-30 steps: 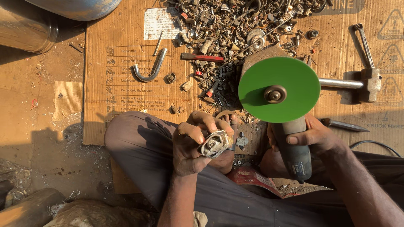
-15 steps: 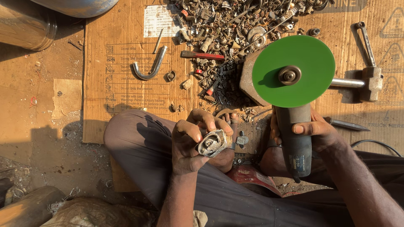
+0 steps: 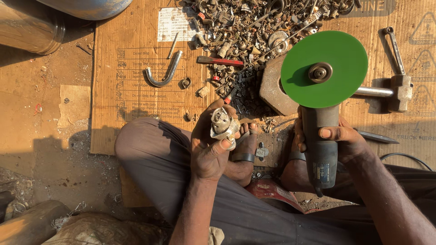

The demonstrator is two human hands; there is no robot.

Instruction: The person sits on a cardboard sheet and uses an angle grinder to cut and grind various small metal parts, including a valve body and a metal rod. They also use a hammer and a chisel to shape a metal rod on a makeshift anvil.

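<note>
Scrap pile cut by top edge; metal fitting partly hidden by fingers.

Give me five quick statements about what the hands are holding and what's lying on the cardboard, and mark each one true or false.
1. The right hand grips an angle grinder with a green disc. True.
2. The left hand is empty. False: it holds a small metal part.
3. A hammer lies on the cardboard beside the disc. True.
4. The green disc is pressed against the metal part. False: they are apart.
5. The scrap pile sits on the person's lap. False: it lies on the cardboard beyond the feet.
</note>
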